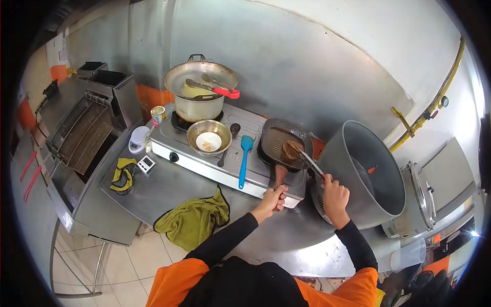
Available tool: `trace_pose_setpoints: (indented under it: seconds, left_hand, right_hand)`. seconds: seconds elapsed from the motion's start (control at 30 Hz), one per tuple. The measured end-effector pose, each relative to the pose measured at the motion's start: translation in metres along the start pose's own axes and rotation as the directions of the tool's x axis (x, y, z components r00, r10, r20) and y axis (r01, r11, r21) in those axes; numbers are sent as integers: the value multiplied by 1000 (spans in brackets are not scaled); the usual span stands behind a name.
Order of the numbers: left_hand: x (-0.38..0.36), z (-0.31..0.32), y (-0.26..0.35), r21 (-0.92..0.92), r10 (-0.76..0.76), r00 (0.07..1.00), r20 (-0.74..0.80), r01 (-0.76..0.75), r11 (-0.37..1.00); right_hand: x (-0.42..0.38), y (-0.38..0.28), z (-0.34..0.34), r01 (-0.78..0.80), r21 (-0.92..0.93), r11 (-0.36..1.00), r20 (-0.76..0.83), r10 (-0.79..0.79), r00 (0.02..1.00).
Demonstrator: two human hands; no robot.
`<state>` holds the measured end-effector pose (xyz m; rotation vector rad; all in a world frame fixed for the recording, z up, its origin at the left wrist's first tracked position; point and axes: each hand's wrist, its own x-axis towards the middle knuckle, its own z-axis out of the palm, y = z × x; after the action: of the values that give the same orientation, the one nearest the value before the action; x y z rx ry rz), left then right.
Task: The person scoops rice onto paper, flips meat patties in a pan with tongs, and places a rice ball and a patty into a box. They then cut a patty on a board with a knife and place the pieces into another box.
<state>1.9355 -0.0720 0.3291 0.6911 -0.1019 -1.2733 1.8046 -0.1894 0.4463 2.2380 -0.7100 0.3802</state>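
Note:
My left hand is closed round the brown handle of a dark square grill pan, which sits on the right side of the gas stove. My right hand grips a pair of metal tongs. At the tongs' far end, a piece of browned food is inside the pan. Left of the pan, a blue spatula lies on the stove top. Beside it stands a metal bowl with a small white dish in it.
A pot with red-handled tongs on top is at the stove's back left. A large grey pot stands close by my right hand. A green cloth, a timer and a scale lie to the left.

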Motion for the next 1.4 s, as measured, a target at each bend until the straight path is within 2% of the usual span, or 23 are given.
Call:
trace_pose_setpoints:
  seconds: [0.2, 0.3, 0.5, 0.67, 0.87, 1.03, 1.17, 1.27, 1.33, 1.4]
  left_hand:
    - [-3, 3, 0, 5, 0, 1000, -13, 0, 1000]
    - [-2, 2, 1, 10, 8, 1000, -11, -8, 1000]
    - [-1, 3, -1, 1, 0, 1000, -11, 0, 1000]
    - [2, 1, -2, 20, 10, 1000, -5, -10, 1000]
    - [2, 1, -3, 1, 9, 1000, 9, -9, 1000]
    - [1, 2, -2, 16, 3, 1000, -3, -3, 1000]
    - [1, 2, -3, 18, 11, 1000, 15, -11, 1000]
    - [0, 3, -3, 19, 0, 1000, -3, 0, 1000]
    - [1, 2, -2, 10, -10, 1000, 9, 10, 1000]
    - [2, -1, -1, -1, -14, 1000, 22, 14, 1000]
  right_hand:
    - [-7, -2, -3, 62, 2, 998, 27, -62, 998]
    - [-6, 4, -9, 9, 8, 1000, -21, -8, 1000]
    - [-15, -2, -2, 67, -7, 998, 23, -66, 998]
    - [-7, 5, -4, 18, -17, 1000, -42, -19, 999]
    - [-12, 0, 9, 82, -65, 995, 4, -82, 997]
    - [-10, 2, -18, -6, 90, 996, 117, -5, 993]
    - [0, 2, -22, 15, 52, 999, 132, -22, 991]
    - [15, 1, -17, 42, 94, 995, 156, -56, 986]
    - [23, 1, -21, 50, 205, 978, 243, -100, 965]
    - [22, -2, -16, 45, 192, 980, 215, -86, 973]
